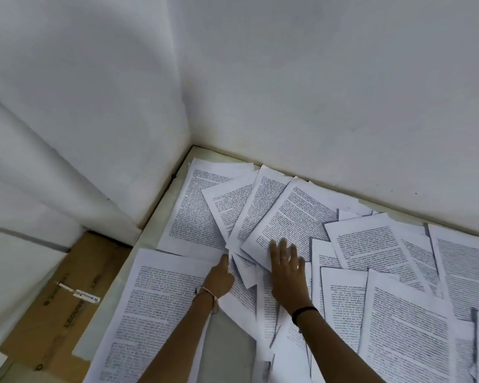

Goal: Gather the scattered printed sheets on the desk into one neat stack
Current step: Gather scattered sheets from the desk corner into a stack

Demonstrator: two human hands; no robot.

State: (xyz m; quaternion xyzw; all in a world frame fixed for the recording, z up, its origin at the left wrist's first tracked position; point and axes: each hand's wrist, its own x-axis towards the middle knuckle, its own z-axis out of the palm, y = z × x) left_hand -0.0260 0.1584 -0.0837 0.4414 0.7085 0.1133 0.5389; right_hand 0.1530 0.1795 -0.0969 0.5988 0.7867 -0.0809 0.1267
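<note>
Two hands show: the left hand (221, 280) and the right hand (286, 268); each wrist carries one band, so two bands; one ring sits on the right hand; one flattened cardboard box (64, 297) lies beside the one tabletop (227, 344); the printed sheets (296, 214) overlap too much for an exact count, but at least a dozen are visible.
</note>
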